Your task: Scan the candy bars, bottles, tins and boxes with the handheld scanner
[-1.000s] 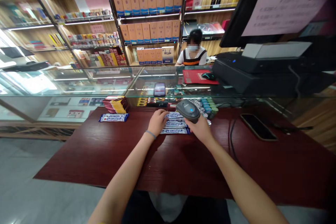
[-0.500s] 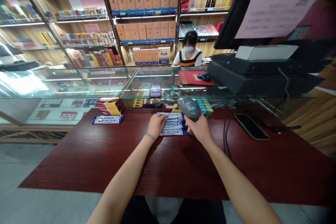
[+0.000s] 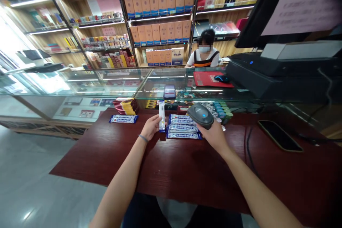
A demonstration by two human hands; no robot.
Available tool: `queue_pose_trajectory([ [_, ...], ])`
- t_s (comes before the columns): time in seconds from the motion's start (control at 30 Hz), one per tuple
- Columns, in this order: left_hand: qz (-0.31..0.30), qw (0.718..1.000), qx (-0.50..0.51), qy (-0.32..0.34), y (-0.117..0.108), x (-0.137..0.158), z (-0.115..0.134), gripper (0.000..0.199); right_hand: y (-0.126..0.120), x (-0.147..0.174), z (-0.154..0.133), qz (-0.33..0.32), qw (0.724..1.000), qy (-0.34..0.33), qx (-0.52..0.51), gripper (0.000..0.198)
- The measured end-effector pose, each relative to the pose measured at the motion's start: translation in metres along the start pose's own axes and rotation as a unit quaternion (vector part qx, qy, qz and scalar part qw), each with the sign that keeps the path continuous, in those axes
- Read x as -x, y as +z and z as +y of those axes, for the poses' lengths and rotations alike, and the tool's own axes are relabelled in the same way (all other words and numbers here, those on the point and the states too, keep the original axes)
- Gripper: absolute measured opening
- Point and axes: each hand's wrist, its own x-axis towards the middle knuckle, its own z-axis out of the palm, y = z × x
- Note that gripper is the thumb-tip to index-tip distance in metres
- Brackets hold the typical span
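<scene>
Upright in my left hand (image 3: 151,127) is a slim snack packet (image 3: 161,115), its white back with a barcode turned toward me. My right hand (image 3: 215,135) grips a dark grey barcode scanner (image 3: 201,115) with a lit blue light, its head over the right part of the packets. Between the hands, several blue and white snack packets (image 3: 184,135) lie in a row on the dark red table. Another blue and white packet (image 3: 123,119) lies apart at the left, in front of a stack of red and yellow packs (image 3: 125,106).
Behind the table (image 3: 171,171) runs a glass display counter (image 3: 107,82). A phone (image 3: 280,135) and the scanner's cable lie on the right. Small round tins (image 3: 223,112) stand behind the scanner. A masked person (image 3: 204,55) sits beyond the counter, near a monitor (image 3: 260,10).
My left hand has lifted a packet from the row, moved left and stood it upright with its back showing. The scanner is still in my right hand. The view has turned left.
</scene>
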Motion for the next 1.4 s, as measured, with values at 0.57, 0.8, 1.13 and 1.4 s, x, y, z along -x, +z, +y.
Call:
queue_pose_trajectory([
  [0.57,-0.005,0.999,-0.026,-0.028,-0.017,0.0,0.001,0.034,0.014,0.01,-0.01,-0.121,0.988,-0.026,0.09,0.053],
  [0.8,-0.054,0.996,0.055,-0.035,-0.016,0.004,0.006,0.037,0.015,0.01,-0.014,-0.106,0.991,0.001,0.081,0.055],
  [1.13,0.16,0.952,-0.067,0.252,-0.023,-0.007,0.016,0.058,0.014,0.007,-0.008,-0.088,0.991,0.002,0.1,0.055],
  [1.4,0.216,0.791,-0.409,0.402,-0.093,0.013,0.041,0.032,0.018,0.008,-0.005,-0.092,0.991,0.01,0.097,0.062],
])
